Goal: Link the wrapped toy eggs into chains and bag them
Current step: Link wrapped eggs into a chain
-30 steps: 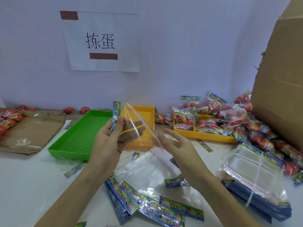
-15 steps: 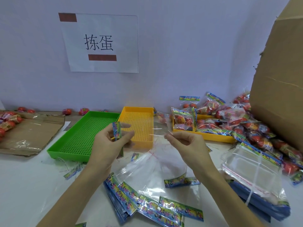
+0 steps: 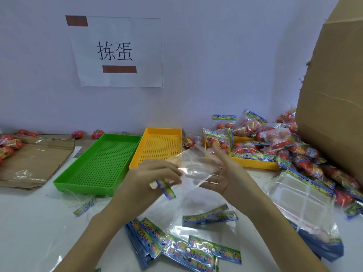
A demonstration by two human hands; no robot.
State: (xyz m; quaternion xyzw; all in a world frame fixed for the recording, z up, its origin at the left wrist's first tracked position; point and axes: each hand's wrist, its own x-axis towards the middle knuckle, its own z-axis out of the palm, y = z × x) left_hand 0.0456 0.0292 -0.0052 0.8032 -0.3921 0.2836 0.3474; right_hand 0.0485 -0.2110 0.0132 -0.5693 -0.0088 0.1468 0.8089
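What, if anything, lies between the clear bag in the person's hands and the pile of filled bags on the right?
Nothing visible blocks that way. The clear bag is held up above the table between the left hand and right hand; the filled bags lie just behind and right of it, over the far yellow tray.
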